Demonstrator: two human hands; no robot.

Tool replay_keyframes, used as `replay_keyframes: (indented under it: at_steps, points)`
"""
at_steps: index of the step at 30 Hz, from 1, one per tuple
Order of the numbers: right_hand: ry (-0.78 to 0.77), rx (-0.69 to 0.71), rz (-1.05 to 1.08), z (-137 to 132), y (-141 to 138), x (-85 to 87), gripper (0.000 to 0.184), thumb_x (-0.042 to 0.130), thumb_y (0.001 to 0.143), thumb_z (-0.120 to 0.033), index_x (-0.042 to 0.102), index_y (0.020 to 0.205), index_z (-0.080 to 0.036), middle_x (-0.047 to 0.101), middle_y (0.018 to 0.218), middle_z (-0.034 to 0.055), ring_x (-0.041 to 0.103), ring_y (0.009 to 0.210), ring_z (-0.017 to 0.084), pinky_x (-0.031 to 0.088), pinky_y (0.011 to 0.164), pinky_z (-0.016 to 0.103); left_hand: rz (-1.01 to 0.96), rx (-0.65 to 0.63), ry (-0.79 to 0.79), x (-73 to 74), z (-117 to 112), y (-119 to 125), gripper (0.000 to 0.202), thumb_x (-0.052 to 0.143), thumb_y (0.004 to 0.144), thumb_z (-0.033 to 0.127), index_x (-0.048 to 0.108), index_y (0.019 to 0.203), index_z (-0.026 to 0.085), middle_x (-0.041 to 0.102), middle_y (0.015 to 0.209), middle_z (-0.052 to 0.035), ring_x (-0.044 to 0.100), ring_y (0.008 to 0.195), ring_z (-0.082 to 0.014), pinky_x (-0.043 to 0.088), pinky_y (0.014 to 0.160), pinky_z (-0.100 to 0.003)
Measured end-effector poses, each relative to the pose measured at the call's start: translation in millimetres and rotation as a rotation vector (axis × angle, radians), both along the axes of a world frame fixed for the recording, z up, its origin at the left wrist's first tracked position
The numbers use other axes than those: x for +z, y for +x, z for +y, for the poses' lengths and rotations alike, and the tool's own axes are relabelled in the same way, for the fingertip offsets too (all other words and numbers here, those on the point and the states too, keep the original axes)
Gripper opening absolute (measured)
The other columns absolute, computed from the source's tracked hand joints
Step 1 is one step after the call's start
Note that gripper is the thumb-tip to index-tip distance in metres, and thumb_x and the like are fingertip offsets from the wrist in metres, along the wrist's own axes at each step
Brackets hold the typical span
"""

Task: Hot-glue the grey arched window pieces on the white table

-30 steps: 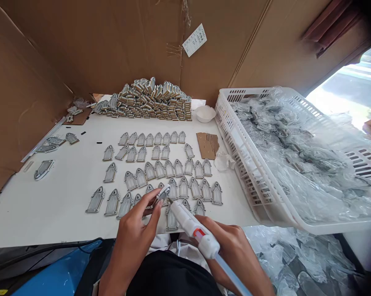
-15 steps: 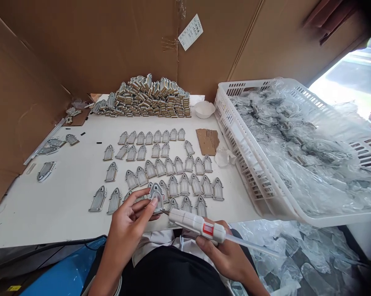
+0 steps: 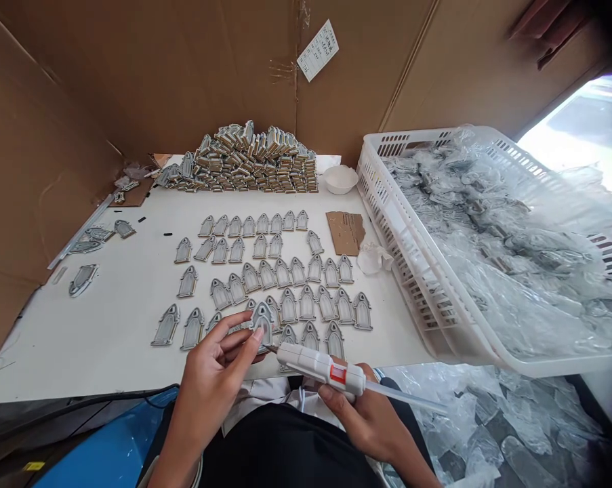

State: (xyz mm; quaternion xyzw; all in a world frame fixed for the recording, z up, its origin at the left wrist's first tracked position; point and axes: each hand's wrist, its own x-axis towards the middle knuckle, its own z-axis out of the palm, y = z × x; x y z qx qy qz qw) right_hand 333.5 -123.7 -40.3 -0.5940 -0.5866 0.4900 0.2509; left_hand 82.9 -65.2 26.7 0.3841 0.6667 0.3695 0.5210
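Between the thumb and fingers of my left hand (image 3: 217, 376) is a small grey arched frame (image 3: 261, 321), tilted up above the table's near edge. My right hand (image 3: 369, 413) is wrapped round a white hot glue gun (image 3: 310, 362) with a clear glue stick (image 3: 407, 397) coming out of its back end. The gun's metal nozzle meets or nearly meets the lower right corner of the frame; whether they touch I cannot tell. Rows of similar arched frames (image 3: 287, 306) lie on the white table (image 3: 117, 332) beyond my hands.
A large stack of frames (image 3: 255, 163) stands against the cardboard wall (image 3: 224, 61). To the right is a white plastic basket (image 3: 407, 271) full of bagged pieces. A white bowl (image 3: 341, 179), torn cardboard (image 3: 345, 232) and a few loose frames (image 3: 83, 279) also lie on the table.
The view has shifted slightly. The glue gun has tilted a little, its back end slightly left, with the nozzle still by the frame's lower corner. Both hands keep their holds.
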Motion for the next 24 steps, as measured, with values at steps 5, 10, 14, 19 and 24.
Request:
replay_keyframes:
  at_steps: [5, 10, 14, 19, 24]
  points:
    - [0.116, 0.18, -0.016, 12, 0, 15.7, 0.061, 0.04, 0.112, -0.067, 0.065, 0.088, -0.016, 0.067, 0.084, 0.0068, 0.058, 0.077, 0.012, 0.041, 0.073, 0.023, 0.082, -0.029, 0.013, -4.3, -1, -5, 0.074, 0.088, 0.082, 0.069, 0.072, 0.135, 0.02, 0.085, 0.121, -0.0136, 0.085, 0.105, -0.03, 0.073, 0.095, -0.036]
    - [0.11, 0.37, -0.152, 23, 7, 34.5, 0.029, 0.05, 0.111, -0.042, 0.063, 0.101, -0.019, 0.067, 0.082, 0.0, 0.057, 0.069, 0.008, 0.025, 0.067, 0.025, 0.202, -0.099, 0.021, -10.3, 0, -13, 0.069, 0.083, 0.085, 0.072, 0.073, 0.133, 0.023, 0.086, 0.119, -0.0116, 0.085, 0.106, -0.0282, 0.072, 0.093, -0.032]
    - [0.484, 0.506, -0.551, 23, 5, 49.0, 0.043, 0.064, 0.093, -0.024, 0.066, 0.136, -0.029, 0.071, 0.088, -0.0017, 0.067, 0.067, 0.016, 0.016, 0.064, 0.031, 0.357, -0.226, 0.043, -15.2, 5, -10, 0.061, 0.075, 0.091, 0.071, 0.074, 0.132, 0.027, 0.086, 0.118, -0.0101, 0.084, 0.113, -0.0288, 0.071, 0.09, -0.031]
    - [0.858, 0.428, -0.822, 24, 11, 68.4, 0.071, 0.075, 0.079, -0.027, 0.061, 0.148, -0.026, 0.072, 0.094, -0.001, 0.071, 0.069, 0.021, 0.039, 0.06, 0.033, 0.305, -0.241, 0.03, -15.3, 19, -1, 0.07, 0.073, 0.088, 0.077, 0.072, 0.134, 0.023, 0.086, 0.115, -0.0126, 0.085, 0.111, -0.0299, 0.071, 0.091, -0.033]
    - [0.923, 0.168, -0.863, 48, 74, 90.0, 0.056, 0.052, 0.101, -0.022, 0.06, 0.156, -0.031, 0.08, 0.107, -0.0038, 0.073, 0.066, 0.012, 0.046, 0.057, 0.027, 0.236, -0.141, 0.147, -15.9, 60, 8, 0.075, 0.075, 0.087, 0.075, 0.069, 0.137, 0.021, 0.085, 0.116, -0.0131, 0.084, 0.099, -0.0278, 0.069, 0.094, -0.037]
